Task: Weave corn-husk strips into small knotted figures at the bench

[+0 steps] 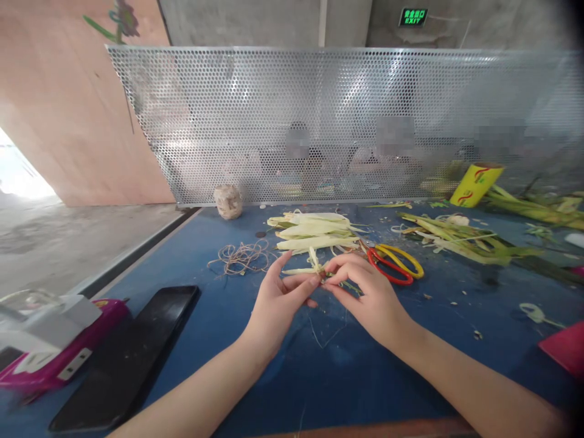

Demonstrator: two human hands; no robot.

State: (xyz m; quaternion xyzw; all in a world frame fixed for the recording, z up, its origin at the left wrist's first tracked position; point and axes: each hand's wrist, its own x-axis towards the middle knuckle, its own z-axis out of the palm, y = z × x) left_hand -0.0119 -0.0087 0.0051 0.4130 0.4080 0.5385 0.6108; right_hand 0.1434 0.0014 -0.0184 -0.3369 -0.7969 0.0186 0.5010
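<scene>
Over the blue table my left hand (pixel 288 293) and my right hand (pixel 354 281) meet, fingertips close together. Between them is a small piece made of pale corn husk strips (pixel 314 260), with loose ends sticking up and out to the left. Both hands are closed in a pinch on it; the fingers hide its middle. Just beyond lies a stack of flat pale green corn husks (pixel 314 232). Scissors (pixel 396 263) with one red and one yellow handle rest right of the stack, near my right hand. A tangle of thin brown string (pixel 241 258) lies to the left.
A black phone (pixel 132 353) and a magenta power strip (pixel 68 353) with a white plug are at the left. Husk scraps (pixel 460 237) and a yellow roll (pixel 477 184) lie at the right. A perforated metal screen (pixel 255 121) borders the table's back, near a whitish lump (pixel 229 202).
</scene>
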